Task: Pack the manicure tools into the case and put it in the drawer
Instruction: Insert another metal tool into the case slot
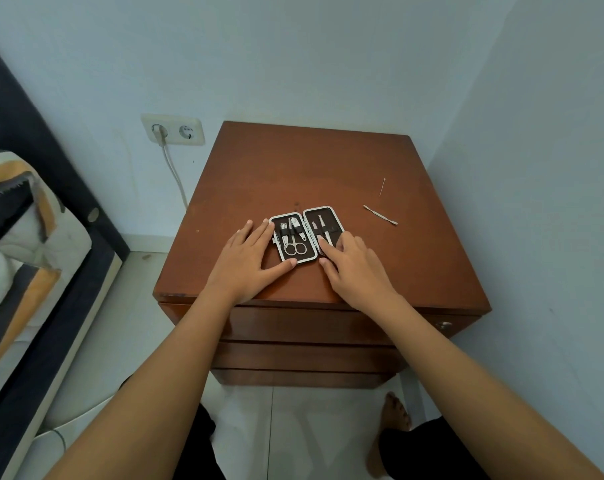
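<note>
A small manicure case (306,216) lies open flat on top of a brown wooden nightstand (293,168). Its left half holds scissors (294,244) and a nail clipper under an elastic strap. The right half holds tweezers (323,225). My left hand (246,263) rests flat against the case's left side, thumb at its front edge. My right hand (354,268) lies on the right half, fingertips pressing on a tool there. Two loose tools lie to the right: a thin metal pusher (380,215) and a slim ear pick (382,187).
The nightstand has stacked closed drawers (304,327) below the top, one with a small round knob (444,325) at the right. Walls stand close behind and to the right. A bed (23,258) is at the left, with a wall socket and cable (172,131).
</note>
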Action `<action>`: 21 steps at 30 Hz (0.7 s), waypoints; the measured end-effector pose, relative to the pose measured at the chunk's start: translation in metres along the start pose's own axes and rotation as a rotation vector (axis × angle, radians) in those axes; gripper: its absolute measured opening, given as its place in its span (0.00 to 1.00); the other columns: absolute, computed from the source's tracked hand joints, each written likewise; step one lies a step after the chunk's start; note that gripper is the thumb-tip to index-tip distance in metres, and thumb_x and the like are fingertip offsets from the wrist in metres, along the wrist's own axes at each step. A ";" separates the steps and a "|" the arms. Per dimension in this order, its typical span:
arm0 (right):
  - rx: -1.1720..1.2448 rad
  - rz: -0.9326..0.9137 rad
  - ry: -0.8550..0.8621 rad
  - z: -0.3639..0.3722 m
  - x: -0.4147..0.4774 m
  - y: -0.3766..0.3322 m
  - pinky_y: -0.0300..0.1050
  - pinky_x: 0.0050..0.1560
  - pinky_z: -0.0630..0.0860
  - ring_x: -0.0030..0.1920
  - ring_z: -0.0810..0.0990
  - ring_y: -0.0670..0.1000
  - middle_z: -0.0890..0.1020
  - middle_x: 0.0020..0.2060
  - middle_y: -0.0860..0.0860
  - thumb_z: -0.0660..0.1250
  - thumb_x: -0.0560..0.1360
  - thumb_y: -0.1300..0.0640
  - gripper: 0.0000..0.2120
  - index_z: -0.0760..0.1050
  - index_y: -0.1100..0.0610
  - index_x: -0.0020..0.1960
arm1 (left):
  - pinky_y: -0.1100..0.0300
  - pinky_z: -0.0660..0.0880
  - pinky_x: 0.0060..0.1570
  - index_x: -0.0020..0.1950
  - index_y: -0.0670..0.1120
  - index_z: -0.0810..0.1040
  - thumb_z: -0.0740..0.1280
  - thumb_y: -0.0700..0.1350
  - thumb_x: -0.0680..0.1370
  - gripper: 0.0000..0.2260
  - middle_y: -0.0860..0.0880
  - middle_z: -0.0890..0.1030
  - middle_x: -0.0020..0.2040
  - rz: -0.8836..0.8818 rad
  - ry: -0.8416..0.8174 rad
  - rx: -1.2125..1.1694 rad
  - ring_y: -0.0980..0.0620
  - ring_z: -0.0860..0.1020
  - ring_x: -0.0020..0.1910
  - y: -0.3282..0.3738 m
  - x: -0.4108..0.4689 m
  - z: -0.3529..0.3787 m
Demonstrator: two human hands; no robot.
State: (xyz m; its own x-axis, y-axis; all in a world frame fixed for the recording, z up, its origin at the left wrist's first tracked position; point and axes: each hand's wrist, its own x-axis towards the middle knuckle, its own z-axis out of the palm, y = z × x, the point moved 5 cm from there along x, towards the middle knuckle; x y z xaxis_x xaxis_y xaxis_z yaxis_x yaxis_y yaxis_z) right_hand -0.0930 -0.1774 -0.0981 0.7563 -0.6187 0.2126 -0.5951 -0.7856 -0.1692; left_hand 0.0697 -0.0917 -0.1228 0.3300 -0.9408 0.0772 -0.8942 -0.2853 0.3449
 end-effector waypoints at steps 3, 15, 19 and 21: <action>0.108 0.016 0.058 -0.004 -0.006 0.002 0.50 0.42 0.72 0.49 0.72 0.55 0.73 0.48 0.55 0.58 0.78 0.53 0.17 0.70 0.54 0.65 | 0.53 0.46 0.73 0.77 0.50 0.51 0.47 0.74 0.68 0.43 0.53 0.53 0.78 0.000 -0.002 0.003 0.51 0.47 0.77 -0.001 0.000 0.000; 0.320 0.138 0.181 -0.015 0.011 0.026 0.49 0.48 0.73 0.48 0.74 0.55 0.73 0.45 0.55 0.60 0.77 0.57 0.12 0.76 0.57 0.57 | 0.53 0.47 0.73 0.77 0.50 0.51 0.46 0.73 0.68 0.43 0.53 0.53 0.78 0.008 0.004 -0.004 0.51 0.47 0.77 -0.001 0.000 0.000; 0.340 0.430 0.265 -0.024 0.023 0.093 0.54 0.57 0.73 0.54 0.74 0.59 0.74 0.50 0.58 0.63 0.74 0.59 0.09 0.78 0.59 0.52 | 0.53 0.46 0.73 0.77 0.50 0.50 0.46 0.74 0.68 0.43 0.54 0.52 0.78 0.006 -0.001 -0.001 0.51 0.47 0.77 -0.001 0.001 0.001; 0.338 0.563 0.236 -0.025 0.026 0.121 0.53 0.57 0.72 0.55 0.73 0.60 0.74 0.52 0.59 0.65 0.73 0.58 0.08 0.77 0.59 0.51 | 0.54 0.46 0.73 0.77 0.50 0.51 0.46 0.74 0.68 0.44 0.54 0.52 0.78 0.004 0.002 0.000 0.52 0.47 0.77 -0.001 0.001 0.000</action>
State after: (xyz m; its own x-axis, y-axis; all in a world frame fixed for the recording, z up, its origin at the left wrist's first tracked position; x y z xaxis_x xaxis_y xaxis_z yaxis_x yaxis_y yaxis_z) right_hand -0.1518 -0.2886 -0.0891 0.2558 -0.9455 0.2017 -0.7331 -0.3257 -0.5971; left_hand 0.0712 -0.0926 -0.1236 0.3273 -0.9415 0.0800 -0.8955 -0.2820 0.3443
